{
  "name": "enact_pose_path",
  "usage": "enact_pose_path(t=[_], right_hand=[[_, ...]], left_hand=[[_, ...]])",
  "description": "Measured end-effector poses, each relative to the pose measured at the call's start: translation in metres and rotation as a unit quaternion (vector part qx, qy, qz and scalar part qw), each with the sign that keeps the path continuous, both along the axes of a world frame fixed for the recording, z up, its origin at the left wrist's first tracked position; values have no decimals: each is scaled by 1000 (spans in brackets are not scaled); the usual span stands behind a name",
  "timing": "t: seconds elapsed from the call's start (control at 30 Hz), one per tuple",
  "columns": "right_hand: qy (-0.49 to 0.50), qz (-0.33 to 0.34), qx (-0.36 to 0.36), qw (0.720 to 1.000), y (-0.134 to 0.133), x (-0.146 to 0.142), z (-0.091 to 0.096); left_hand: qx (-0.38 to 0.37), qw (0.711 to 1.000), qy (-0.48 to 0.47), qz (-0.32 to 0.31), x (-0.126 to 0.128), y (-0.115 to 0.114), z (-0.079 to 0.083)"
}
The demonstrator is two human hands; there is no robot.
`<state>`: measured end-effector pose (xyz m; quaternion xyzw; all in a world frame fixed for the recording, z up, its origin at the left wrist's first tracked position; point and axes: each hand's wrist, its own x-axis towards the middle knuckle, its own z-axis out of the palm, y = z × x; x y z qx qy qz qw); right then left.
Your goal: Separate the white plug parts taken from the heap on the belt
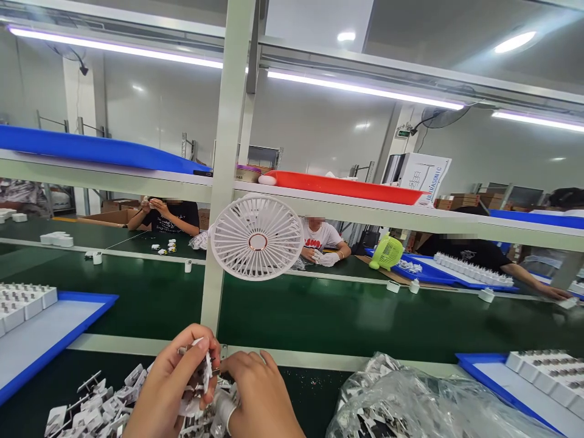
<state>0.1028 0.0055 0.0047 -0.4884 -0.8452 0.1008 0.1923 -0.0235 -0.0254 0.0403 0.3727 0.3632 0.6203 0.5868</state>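
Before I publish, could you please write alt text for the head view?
A person's left hand grips a small white part, the right hand beside it, near a pile of white pieces. Co-workers are across a green surface.

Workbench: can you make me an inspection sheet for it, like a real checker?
Surface: dark bench, pale specks on it.
Job's things: white part in left hand, heap of white parts nearby.
Clutter: clear plastic bag, right; blue-rimmed trays at both sides.
Hands: left pinches the part; right hand close by, its hold hidden.
Cables: nothing seen on the bench.
Surroundings: white fan by the post; people working opposite.
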Motion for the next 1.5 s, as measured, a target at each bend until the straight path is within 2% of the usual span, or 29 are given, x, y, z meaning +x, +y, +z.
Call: enact_pose_path(t=[0.1,0.17,0.27,0.33,0.4,0.73,0.97,1.1,1.27,1.37,1.5], right_hand=[[115,-49,57,991,-6,4,15],[191,-57,80,977,-11,6,23],[250,14,86,964,-18,5,32],[250,70,84,962,-22,3,34],[239,95,73,964,-23,2,36],[206,102,-8,973,-23,10,46],[250,95,34,963,-21,4,39],[279,68,46,957,-20,3,35],[383,-9,25,923,-15,3,27],[442,7,8,897,-9,2,23],[535,53,-20,843,-6,0,23]], left_hand=[[-6,1000,18,-9,2,0,1],[-16,1000,24,-12,5,-1,1],[-29,999,31,-3,8,-2,0],[-31,999,41,-3,9,-2,-1],[-29,998,52,-11,9,-2,-3],[-28,995,89,-23,8,-2,-3],[-54,995,83,-21,9,-2,-1],[-33,997,55,-41,9,1,-3],[18,996,29,-83,7,9,-7],[36,996,24,-80,5,14,-8],[59,994,35,-88,2,17,-6]])
